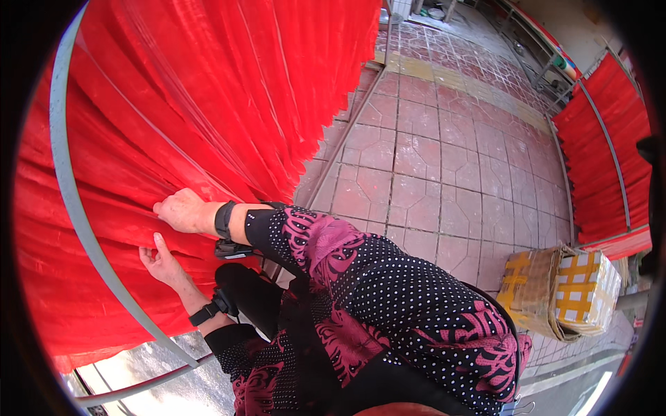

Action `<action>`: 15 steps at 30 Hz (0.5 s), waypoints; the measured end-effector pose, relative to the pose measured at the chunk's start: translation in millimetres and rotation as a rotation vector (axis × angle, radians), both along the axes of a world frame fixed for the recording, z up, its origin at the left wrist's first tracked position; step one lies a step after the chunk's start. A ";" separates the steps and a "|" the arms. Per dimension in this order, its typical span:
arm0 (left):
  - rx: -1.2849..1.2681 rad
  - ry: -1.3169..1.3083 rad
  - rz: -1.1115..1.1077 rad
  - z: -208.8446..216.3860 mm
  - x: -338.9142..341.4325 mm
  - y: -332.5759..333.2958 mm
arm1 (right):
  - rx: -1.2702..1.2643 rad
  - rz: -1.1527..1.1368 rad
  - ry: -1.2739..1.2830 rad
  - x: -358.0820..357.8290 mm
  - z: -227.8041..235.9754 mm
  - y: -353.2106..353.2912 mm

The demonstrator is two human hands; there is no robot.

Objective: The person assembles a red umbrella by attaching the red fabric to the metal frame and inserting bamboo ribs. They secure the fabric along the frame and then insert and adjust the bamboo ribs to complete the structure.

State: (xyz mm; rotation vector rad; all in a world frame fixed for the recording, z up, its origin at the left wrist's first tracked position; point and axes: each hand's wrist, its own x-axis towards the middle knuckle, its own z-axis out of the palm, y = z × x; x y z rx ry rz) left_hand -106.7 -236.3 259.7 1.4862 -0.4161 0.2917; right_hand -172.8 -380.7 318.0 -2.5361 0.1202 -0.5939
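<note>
Long, thin red sheets (229, 90) hang in dense folds from a rack, filling the left side of the view; I cannot tell if they are paper or cloth. My right hand (183, 210) reaches into them, its fingers bent together on the red sheet at the fingertips. Just below it, my left hand (163, 262) is held in front of the folds, thumb up and fingers apart, with nothing seen in it. Both wrists wear dark bands with small black devices.
A curved grey metal bar (87, 222) of the rack crosses in front of the sheets at left. Reddish tiles (416, 201) pave the floor. At right stand taped cardboard boxes (531, 288) and a second rack of red sheets (600, 145).
</note>
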 end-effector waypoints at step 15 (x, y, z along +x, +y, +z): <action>0.346 0.070 0.136 -92.7 35.0 11.2 | -0.008 -0.094 -0.018 29.4 -15.5 -17.1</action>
